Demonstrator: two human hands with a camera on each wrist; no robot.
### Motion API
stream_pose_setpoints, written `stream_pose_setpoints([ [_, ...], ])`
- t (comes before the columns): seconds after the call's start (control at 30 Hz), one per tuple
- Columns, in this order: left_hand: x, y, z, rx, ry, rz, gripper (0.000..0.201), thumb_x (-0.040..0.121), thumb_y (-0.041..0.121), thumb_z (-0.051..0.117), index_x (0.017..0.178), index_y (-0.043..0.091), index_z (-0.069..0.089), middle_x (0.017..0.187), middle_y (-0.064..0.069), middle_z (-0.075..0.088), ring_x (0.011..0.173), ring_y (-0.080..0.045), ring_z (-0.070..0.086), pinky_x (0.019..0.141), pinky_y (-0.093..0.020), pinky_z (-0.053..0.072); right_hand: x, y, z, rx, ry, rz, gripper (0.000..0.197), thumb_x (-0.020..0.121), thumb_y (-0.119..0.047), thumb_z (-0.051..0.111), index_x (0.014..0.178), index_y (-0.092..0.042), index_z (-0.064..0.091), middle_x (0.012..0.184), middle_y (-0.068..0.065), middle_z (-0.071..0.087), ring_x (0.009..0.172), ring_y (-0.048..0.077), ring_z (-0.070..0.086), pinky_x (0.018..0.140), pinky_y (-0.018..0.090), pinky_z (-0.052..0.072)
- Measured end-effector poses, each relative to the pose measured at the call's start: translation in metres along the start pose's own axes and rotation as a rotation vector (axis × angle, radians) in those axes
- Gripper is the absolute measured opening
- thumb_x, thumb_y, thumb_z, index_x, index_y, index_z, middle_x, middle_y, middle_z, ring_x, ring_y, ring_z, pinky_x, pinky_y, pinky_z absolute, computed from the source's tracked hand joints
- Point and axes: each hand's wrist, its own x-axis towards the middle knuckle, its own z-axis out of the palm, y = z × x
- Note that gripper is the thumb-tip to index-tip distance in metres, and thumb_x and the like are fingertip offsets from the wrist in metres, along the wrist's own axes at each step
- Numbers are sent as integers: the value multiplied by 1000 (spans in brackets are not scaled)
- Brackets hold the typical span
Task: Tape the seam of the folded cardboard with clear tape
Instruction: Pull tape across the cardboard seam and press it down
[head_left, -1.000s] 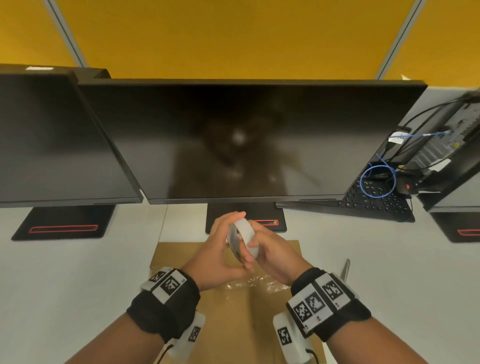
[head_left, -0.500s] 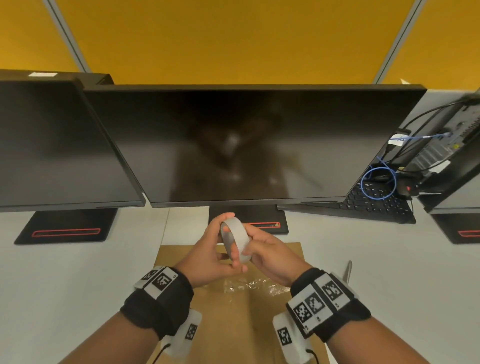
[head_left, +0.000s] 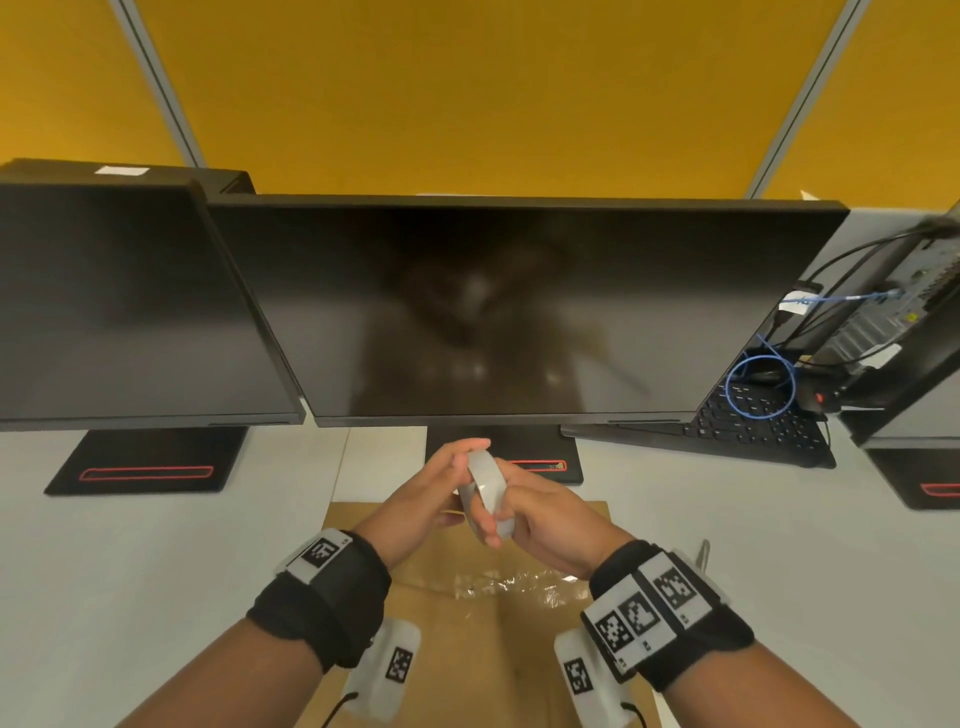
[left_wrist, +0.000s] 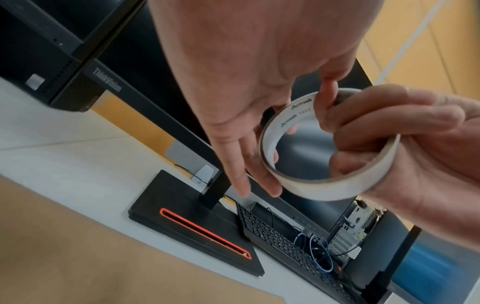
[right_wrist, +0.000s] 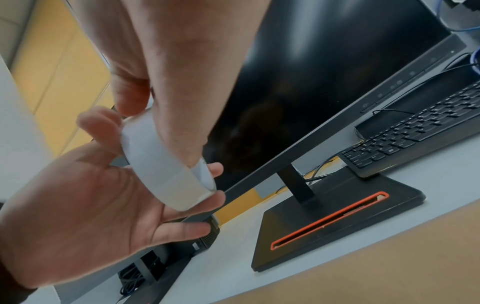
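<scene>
Both hands hold a roll of clear tape (head_left: 485, 488) up in the air above the far end of the folded brown cardboard (head_left: 457, 639). My left hand (head_left: 431, 499) has its thumb on the roll's rim (left_wrist: 298, 107) and its fingers straight under it. The fingers of my right hand (head_left: 550, 525) are curled through the roll's hole (left_wrist: 389, 127). In the right wrist view the roll's white outer band (right_wrist: 161, 170) lies across the left fingers (right_wrist: 207, 197). A crumpled strip of clear tape (head_left: 514, 582) lies across the cardboard's seam.
A black monitor (head_left: 519, 312) on a red-lined stand (head_left: 535, 462) stands right behind the hands, with a second monitor (head_left: 119, 312) to the left. A keyboard (head_left: 753, 421) and cables lie at the back right. A thin metal object (head_left: 704, 551) lies right of the cardboard.
The roll has stayed at about the same spot above the cardboard. It has been turned a little between the hands, and the left fingers have straightened along it.
</scene>
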Motion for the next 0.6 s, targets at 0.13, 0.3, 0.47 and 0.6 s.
stream_pose_setpoints([
  [0.13,2,7,2,37,25,-13,26,97,48,32,113,33,46,92,-6,65,89,-15,67,90,-35,53,0,-1,4,-102,34,21,30,82,-11,39,105,-9,59,67,9,55,75,15,55,93,39,39],
  [0.3,3,13,7,16,74,-15,27,101,39,27,109,18,43,54,0,58,68,-22,68,85,-39,54,5,3,7,-73,93,15,24,80,-18,39,93,-13,59,62,13,49,61,18,50,82,37,40],
  [0.47,4,21,10,5,88,-71,28,101,36,26,110,16,44,55,-7,59,66,-20,67,69,-27,54,3,2,6,-75,40,-6,27,79,-10,36,98,-10,55,67,14,50,67,19,51,88,42,40],
  [0.6,5,22,11,11,70,-82,28,101,37,26,108,19,46,63,-15,59,68,-20,67,77,-34,56,1,3,3,-83,29,-3,31,77,-7,36,102,-10,54,69,13,52,71,19,53,91,40,38],
])
